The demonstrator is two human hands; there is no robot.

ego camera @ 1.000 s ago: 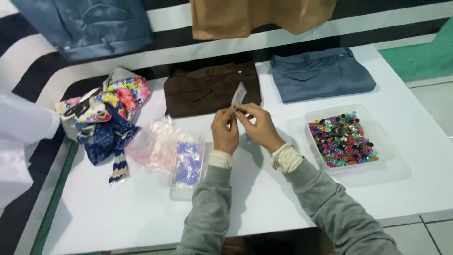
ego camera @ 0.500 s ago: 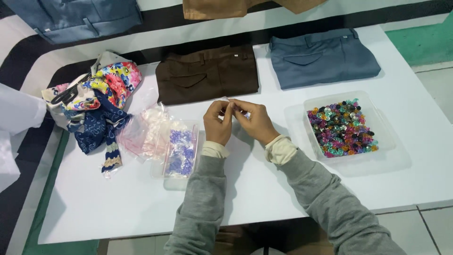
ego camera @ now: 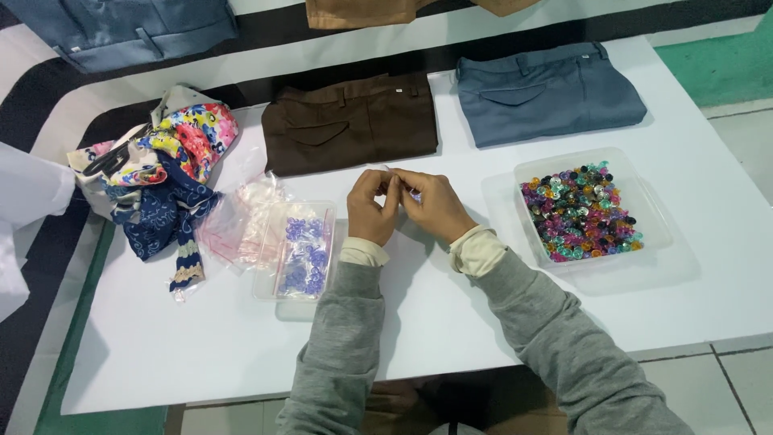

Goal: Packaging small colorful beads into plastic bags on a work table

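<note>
My left hand (ego camera: 369,211) and my right hand (ego camera: 436,208) meet over the middle of the white table (ego camera: 451,314), fingertips pinched together. Between them they hold a small clear plastic bag (ego camera: 396,179), mostly hidden by the fingers, with a speck of purple showing at its right edge. A shallow clear tray (ego camera: 283,288) holding purple beads in clear packets lies just left of my left hand. A larger clear tray (ego camera: 656,225) full of multicoloured beads sits to the right of my right hand.
Folded brown trousers (ego camera: 350,121) and folded blue-grey trousers (ego camera: 547,93) lie at the table's far side. A heap of patterned cloth (ego camera: 161,173) and several empty clear bags (ego camera: 233,221) lie at the left. White cloth (ego camera: 28,193) shows at the left edge.
The small bag stood up above my fingers a second ago; now it is folded down and nearly covered by them. My hands stay together at the same spot.
</note>
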